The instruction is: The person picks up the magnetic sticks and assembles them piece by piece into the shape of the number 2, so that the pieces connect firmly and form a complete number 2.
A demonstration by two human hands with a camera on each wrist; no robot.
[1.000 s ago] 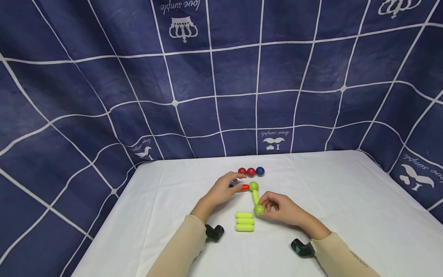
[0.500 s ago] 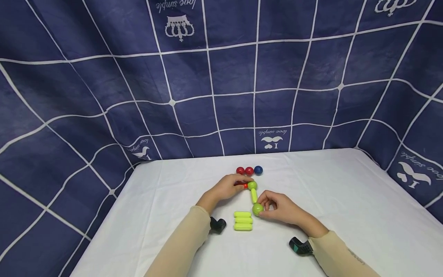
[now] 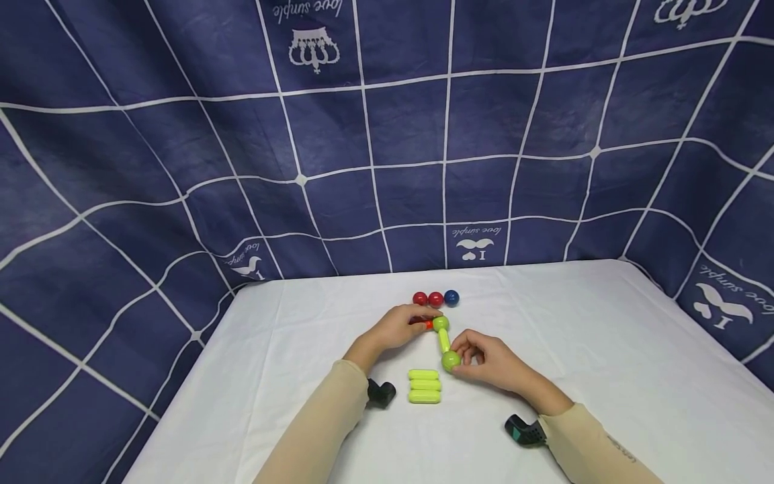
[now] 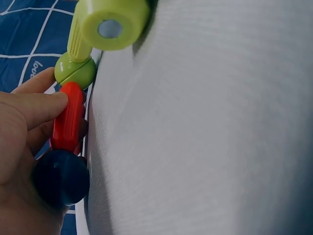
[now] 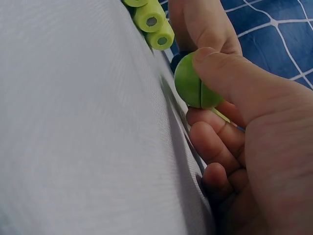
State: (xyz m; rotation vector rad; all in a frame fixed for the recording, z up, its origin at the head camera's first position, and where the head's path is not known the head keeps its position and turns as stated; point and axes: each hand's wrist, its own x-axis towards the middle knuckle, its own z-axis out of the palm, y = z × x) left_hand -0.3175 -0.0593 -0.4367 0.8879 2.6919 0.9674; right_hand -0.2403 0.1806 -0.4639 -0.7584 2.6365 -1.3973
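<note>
My left hand pinches a red rod between thumb and fingers. In the left wrist view a dark blue ball sits at the rod's near end, by the palm, and a green ball at its far end. From that green ball a yellow-green rod runs toward me to a second green ball, forming a bent chain. My right hand holds this second ball between thumb and fingers; a seam shows around it in the right wrist view. The left hand mostly covers the red rod in the head view.
Three loose yellow-green rods lie side by side in front of the chain; metal discs show in their ends. Behind it two red balls and a blue ball stand in a row. A white cloth covers the table; a blue checked curtain hangs behind.
My left hand has moved right and closed its fingers on the red rod. My right hand, still holding the near green ball, has shifted slightly away from me.
</note>
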